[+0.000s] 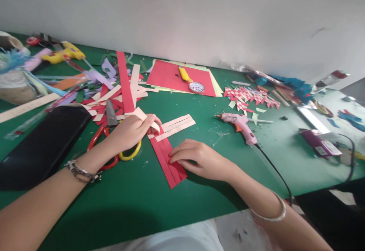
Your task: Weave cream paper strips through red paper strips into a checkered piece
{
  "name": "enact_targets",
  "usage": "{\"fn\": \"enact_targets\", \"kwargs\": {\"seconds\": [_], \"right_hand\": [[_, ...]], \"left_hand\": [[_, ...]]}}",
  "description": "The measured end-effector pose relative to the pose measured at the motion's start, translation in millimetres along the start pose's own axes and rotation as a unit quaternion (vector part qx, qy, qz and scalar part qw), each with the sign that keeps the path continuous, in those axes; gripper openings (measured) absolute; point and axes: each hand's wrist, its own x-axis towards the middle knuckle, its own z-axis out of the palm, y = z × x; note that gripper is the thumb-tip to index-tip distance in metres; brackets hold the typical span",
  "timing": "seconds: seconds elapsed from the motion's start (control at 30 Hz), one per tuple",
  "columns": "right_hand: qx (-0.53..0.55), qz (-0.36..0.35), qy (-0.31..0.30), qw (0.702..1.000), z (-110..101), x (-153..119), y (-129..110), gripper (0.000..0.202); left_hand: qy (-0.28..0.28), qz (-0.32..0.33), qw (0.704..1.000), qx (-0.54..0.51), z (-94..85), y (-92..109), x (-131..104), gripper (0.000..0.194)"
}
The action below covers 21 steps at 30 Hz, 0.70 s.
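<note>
My left hand [133, 130] pinches a cream paper strip [142, 115] between thumb and fingers, over the upper end of several red paper strips [163, 154]. These red strips lie side by side, slanting towards me. Across them run cream strips [177, 126], reaching out to the right. My right hand [196, 156] rests with its fingertips on the red strips, fingers stretched out and holding nothing. Partly under my left wrist lie scissors [131, 153] with red and yellow handles. How the strips cross beneath my left fingers is hidden.
A pink glue gun [243, 126] with a black cord lies to the right. Paper scraps [114, 98] are heaped at the left beside a black case [45, 144]. Red sheets [168, 78] lie at the back, with woven red-and-cream pieces [252, 96] to their right.
</note>
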Motion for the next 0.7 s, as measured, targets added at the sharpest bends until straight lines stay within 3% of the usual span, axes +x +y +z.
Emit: {"fn": "enact_targets", "kwargs": {"seconds": [0.2,0.33,0.4,0.5,0.7], "right_hand": [[-0.026,0.045,0.013,0.999,2.2,-1.4,-0.9,0.024],[-0.055,0.049,-0.025,0.997,2.2,-3.0,-0.6,0.06],[-0.062,0.049,-0.055,0.995,1.0,-3.4,0.2,0.068],[-0.058,0.049,-0.07,0.995,-2.1,-3.4,1.2,0.063],[-0.049,0.045,-0.042,0.997,-3.4,-1.7,0.7,0.042]], "left_hand": [[-0.003,-0.022,0.998,-0.059,-1.2,1.4,-0.5,0.054],[0.0,-0.025,0.997,-0.068,-1.5,2.5,0.1,0.055],[0.001,-0.026,0.997,-0.066,-1.0,2.7,0.3,0.055],[-0.002,-0.029,0.997,-0.07,-0.2,2.3,0.5,0.053],[-0.009,-0.029,0.997,-0.07,0.4,0.0,0.3,0.052]]}}
